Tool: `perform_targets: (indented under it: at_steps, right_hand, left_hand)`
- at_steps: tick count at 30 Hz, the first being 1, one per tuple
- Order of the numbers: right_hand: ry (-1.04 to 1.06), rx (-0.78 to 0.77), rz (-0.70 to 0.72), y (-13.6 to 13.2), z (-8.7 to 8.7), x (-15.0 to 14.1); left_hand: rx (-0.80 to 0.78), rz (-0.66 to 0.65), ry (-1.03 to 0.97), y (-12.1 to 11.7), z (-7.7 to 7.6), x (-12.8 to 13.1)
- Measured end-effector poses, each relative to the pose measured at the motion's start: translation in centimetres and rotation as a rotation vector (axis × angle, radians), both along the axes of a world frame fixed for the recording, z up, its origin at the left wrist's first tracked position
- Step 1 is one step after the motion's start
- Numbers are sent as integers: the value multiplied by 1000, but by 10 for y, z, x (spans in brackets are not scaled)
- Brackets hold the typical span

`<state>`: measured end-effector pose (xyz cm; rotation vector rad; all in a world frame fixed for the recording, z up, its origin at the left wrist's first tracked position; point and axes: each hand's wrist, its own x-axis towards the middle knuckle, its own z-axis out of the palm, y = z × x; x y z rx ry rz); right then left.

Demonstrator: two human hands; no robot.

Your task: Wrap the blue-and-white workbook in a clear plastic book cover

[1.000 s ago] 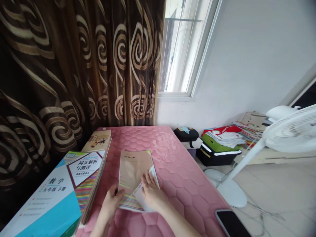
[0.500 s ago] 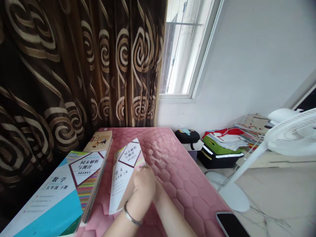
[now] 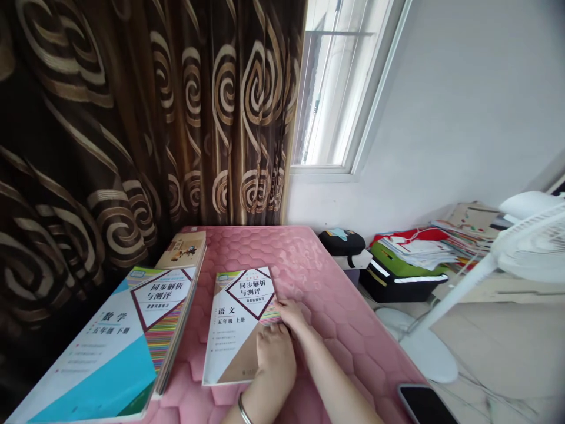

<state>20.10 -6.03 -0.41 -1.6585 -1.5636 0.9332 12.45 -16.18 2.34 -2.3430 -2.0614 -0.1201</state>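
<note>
A white workbook (image 3: 241,318) with a diamond title box, coloured stripes and a tan lower corner lies face-up on the pink quilted surface (image 3: 304,265). My left hand (image 3: 274,359), with a bracelet on its wrist, lies flat on the workbook's lower right corner, fingers stretched onto the cover. My right hand (image 3: 293,315) reaches in from the right, and its fingertips touch the workbook's right edge by the striped band. Neither hand holds anything.
A stack of books topped by a blue-and-white workbook (image 3: 119,341) lies at the left, with a smaller book (image 3: 183,250) behind it. A dark phone (image 3: 424,403) sits at the surface's near right corner. A patterned curtain (image 3: 132,118) hangs behind. A white fan (image 3: 507,253), a black bag (image 3: 342,241) and piled papers (image 3: 415,247) stand on the floor at right.
The workbook has been turned over: its tan back cover faced up a second ago, now the front cover does. Both hands have come down onto its right side.
</note>
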Motion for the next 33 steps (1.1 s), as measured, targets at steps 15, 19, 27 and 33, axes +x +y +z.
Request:
perform_targets:
  at_steps: [15, 19, 27, 33]
  right_hand:
    - [-334, 31, -143, 7, 1, 41]
    - [-347, 62, -149, -2, -3, 37]
    - [-278, 193, -120, -10, -12, 33]
    - [-245, 233, -118, -11, -12, 33]
  left_hand:
    - [-13, 8, -110, 92, -26, -49]
    - [10, 91, -90, 97, -28, -76]
    - [-81, 61, -50, 142, -23, -49]
    - [19, 154, -104, 184, -24, -44]
